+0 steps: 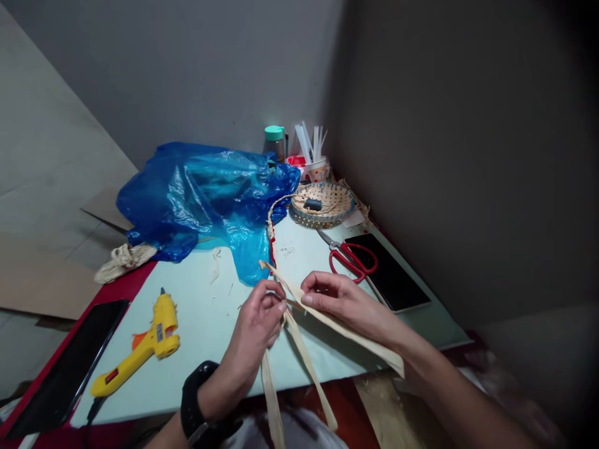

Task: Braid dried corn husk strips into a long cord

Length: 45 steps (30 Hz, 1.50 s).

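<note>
Your left hand (pixel 261 318) has thumb and fingers pinched together on the pale strips (pixel 303 355), over the near edge of the desk (pixel 210 349), and two loose ends hang down below it. Your right hand (pixel 339 298), just to the right, is clamped between thumb and forefinger on another long strip (pixel 358 332), which slants toward the near right. A thin braided cord (pixel 270 221) runs from the shallow basket (pixel 344 202) at the far side toward your hands. The yellow glue gun (pixel 161 327) lies on the left (nozzle pointing away from you), the red-handled scissors (pixel 352 259) to the right, and the blue plastic bag (pixel 196 187) sprawls at the far left.
</note>
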Tool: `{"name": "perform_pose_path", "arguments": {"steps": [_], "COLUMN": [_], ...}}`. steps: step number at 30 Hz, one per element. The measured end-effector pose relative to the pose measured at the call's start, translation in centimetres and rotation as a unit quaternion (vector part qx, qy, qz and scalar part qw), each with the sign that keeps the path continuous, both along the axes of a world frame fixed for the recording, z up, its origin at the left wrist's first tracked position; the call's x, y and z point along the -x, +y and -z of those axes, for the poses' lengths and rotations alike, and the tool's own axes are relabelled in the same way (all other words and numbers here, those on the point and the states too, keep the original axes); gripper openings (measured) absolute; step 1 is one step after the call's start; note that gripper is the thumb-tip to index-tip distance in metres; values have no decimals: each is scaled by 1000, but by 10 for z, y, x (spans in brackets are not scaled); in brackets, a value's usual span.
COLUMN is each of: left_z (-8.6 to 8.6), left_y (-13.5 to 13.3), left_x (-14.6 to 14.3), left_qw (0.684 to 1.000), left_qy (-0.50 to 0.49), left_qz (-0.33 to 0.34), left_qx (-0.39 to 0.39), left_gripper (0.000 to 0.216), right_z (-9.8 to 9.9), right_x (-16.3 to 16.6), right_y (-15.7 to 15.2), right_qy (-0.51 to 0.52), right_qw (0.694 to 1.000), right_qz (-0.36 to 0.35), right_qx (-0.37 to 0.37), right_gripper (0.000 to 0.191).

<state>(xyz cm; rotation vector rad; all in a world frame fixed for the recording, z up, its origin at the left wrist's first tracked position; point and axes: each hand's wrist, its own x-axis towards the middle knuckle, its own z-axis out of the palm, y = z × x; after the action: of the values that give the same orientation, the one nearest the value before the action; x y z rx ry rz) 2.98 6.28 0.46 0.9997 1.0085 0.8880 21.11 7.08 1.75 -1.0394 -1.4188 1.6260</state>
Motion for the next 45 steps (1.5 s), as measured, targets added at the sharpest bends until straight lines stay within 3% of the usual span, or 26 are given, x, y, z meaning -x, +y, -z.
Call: {"name": "perform_pose_path", "arguments": {"steps": [5,11,16,23,30,35,38,45], "left_z": [-3,-1,0,-3,-5,-2,-1,-4], "left_y": [0,1,1,0,-1,0,1,0], "left_x": [-4,-4,-7,-7,-5,-4,-3,-4], "left_qw": [999,999,998,999,998,999,999,999], "left_qy": [-3,4,29,12,-1,2,5,32], "left_qz": [8,-18,-49,-29,-28,-17,-18,-15], "left_qx": [32,35,30,42,50,48,47,24], "left_gripper": [23,27,26,26,26,25,23,19], "right_z": [1,-2,-3,2,7,4,3,-2], "right_x": [11,22,25,13,6,7,12,21], "right_y": [-1,-7,-12,-5,-1,-2,-4,-12], "right_qy": [-95,-289,-328,-206,-179,-132,-178,-309], "right_qw": [990,927,891,963,968,986,979,924], "right_qz": [23,87,95,51,86,14,24,106], "right_qx": [-104,-224,-299,-166,-153,-101,-98,-199], "right_gripper": [10,9,12,14,14,11,8,8]}}
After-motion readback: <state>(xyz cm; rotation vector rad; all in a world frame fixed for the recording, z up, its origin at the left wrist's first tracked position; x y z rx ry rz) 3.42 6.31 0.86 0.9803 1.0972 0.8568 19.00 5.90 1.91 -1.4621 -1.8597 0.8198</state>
